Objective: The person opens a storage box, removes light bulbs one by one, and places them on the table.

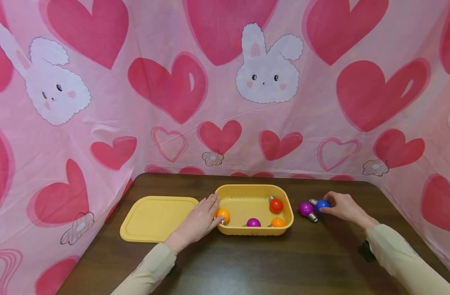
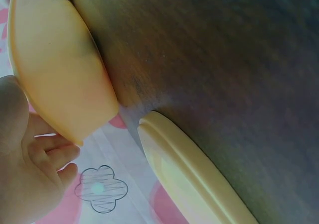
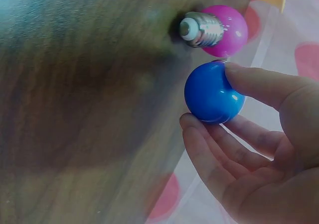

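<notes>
Pinching blue bulb (image 1: pixel 322 205), right hand (image 1: pixel 343 207); left hand (image 1: pixel 200 216) touching box (image 1: pixel 254 231)

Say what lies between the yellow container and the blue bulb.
A purple bulb lies on the table between the yellow container and the blue bulb in the right hand; the head view shows it.

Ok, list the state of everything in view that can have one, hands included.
Yellow container: upright, uncovered
Yellow lid: off, flat on the table
Red bulb: inside the container
Left orange bulb: inside the container
Right orange bulb: inside, partly hidden
Inner purple bulb: inside, partly hidden
Outer purple bulb: lying on the table
Blue bulb: gripped
Left hand: touching the container's left end
Right hand: pinching the blue bulb
</notes>
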`<action>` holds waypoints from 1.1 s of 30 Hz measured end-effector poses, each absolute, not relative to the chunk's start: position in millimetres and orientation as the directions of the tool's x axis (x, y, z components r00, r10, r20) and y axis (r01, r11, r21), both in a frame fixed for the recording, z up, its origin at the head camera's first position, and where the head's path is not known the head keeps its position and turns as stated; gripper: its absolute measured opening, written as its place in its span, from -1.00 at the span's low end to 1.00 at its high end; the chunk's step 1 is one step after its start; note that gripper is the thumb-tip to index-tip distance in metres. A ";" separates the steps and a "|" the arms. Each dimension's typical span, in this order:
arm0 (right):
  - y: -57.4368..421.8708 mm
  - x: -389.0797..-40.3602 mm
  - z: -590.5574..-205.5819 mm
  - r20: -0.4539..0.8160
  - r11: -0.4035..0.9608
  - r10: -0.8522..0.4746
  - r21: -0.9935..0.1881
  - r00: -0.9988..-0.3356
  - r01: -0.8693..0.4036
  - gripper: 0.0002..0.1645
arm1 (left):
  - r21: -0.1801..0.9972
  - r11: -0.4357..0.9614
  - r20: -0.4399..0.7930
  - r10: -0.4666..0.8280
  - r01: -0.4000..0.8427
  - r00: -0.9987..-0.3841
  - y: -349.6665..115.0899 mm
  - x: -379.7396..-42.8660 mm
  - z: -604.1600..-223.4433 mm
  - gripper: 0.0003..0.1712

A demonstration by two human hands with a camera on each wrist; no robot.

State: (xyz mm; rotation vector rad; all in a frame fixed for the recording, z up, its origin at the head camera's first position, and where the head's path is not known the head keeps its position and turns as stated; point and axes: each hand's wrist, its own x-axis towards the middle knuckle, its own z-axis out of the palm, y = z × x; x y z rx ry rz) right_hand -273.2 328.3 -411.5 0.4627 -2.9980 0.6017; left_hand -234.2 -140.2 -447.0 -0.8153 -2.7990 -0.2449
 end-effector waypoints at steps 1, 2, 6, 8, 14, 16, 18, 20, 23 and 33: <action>329.2 -273.1 -413.0 0.102 0.880 -0.280 -0.371 -0.955 -0.297 -0.53 | 0.098 0.833 0.248 0.510 0.545 -0.824 -140.1 -234.1 -446.8 -0.20; 330.0 -272.9 -414.5 0.098 0.880 -0.278 -0.374 -0.956 -0.294 -0.53 | 0.098 0.833 0.248 0.510 0.545 -0.824 -140.1 -234.1 -446.7 -0.20; 331.1 -272.4 -419.3 0.100 0.881 -0.273 -0.374 -0.957 -0.290 -0.53 | 0.099 0.833 0.251 0.509 0.545 -0.824 -139.9 -234.0 -446.5 -0.20; 330.9 -271.7 -420.9 0.096 0.881 -0.271 -0.377 -0.958 -0.287 -0.54 | 0.099 0.832 0.255 0.509 0.546 -0.822 -139.8 -234.5 -447.1 -0.20; 330.1 -268.4 -421.0 0.078 0.881 -0.267 -0.385 -0.960 -0.276 -0.54 | 0.077 0.826 0.275 0.521 0.559 -0.808 -139.4 -235.9 -449.3 -0.22; 330.1 -267.8 -421.1 0.074 0.881 -0.268 -0.385 -0.961 -0.275 -0.53 | 0.075 0.826 0.276 0.522 0.559 -0.807 -139.4 -235.6 -449.2 -0.23; 330.5 -267.7 -421.7 0.068 0.881 -0.268 -0.385 -0.961 -0.274 -0.53 | 0.073 0.827 0.276 0.521 0.558 -0.808 -139.4 -235.5 -449.1 -0.23; 331.1 -267.4 -422.7 0.062 0.882 -0.268 -0.386 -0.961 -0.271 -0.53 | 0.071 0.828 0.275 0.520 0.556 -0.809 -139.5 -234.8 -448.8 -0.23; 332.4 -267.7 -424.3 0.056 0.883 -0.268 -0.386 -0.962 -0.268 -0.52 | 0.065 0.828 0.275 0.521 0.556 -0.808 -139.5 -234.4 -448.7 -0.23; 332.7 -265.4 -418.7 0.061 0.882 -0.266 -0.387 -0.962 -0.268 -0.53 | 0.071 0.828 0.273 0.520 0.556 -0.810 -139.8 -234.6 -448.4 -0.23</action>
